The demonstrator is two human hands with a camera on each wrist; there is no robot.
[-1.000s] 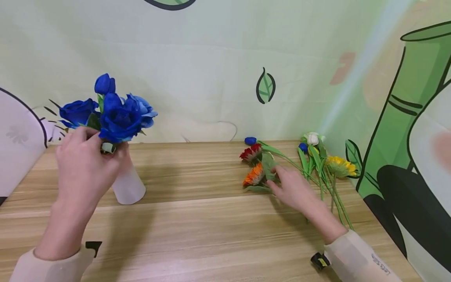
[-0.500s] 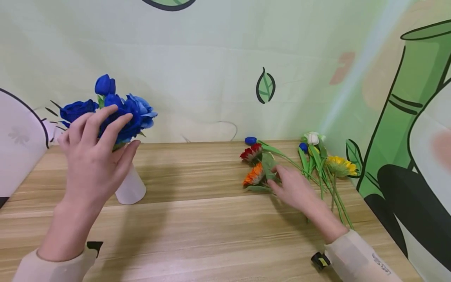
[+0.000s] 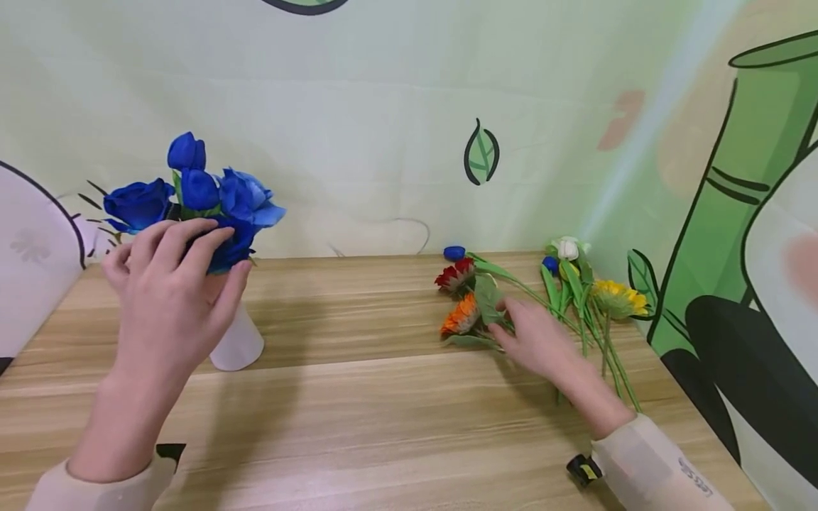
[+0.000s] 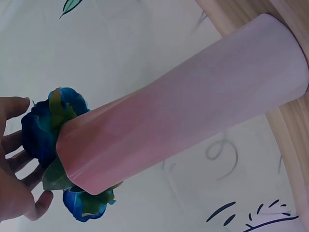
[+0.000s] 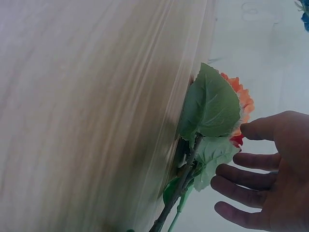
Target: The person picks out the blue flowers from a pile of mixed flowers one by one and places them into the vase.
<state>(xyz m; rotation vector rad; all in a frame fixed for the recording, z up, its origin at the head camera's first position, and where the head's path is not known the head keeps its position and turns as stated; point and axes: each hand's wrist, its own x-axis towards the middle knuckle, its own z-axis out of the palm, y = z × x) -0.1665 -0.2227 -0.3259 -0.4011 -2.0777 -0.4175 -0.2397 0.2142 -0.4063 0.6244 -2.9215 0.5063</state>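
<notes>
Blue flowers [image 3: 199, 190] stand in the vase [image 3: 236, 344], at and just beyond the fingers of the left hand [image 3: 169, 273]; vase likely keeps them upright. Left fingers spread, loosely bent, gripping nothing, probably curved to suit the lowest bloom. Right hand [image 3: 540, 341]: fingers loose, holding nothing, beside the orange flower [image 3: 460, 316], which lies on the surface [image 3: 358, 419], presumably because nothing props its stem.

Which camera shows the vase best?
The left wrist view: the vase stretches diagonally across it, nearly whole. The head view shows mainly its lower part, the left hand covering much above; the right wrist view misses it.
</notes>
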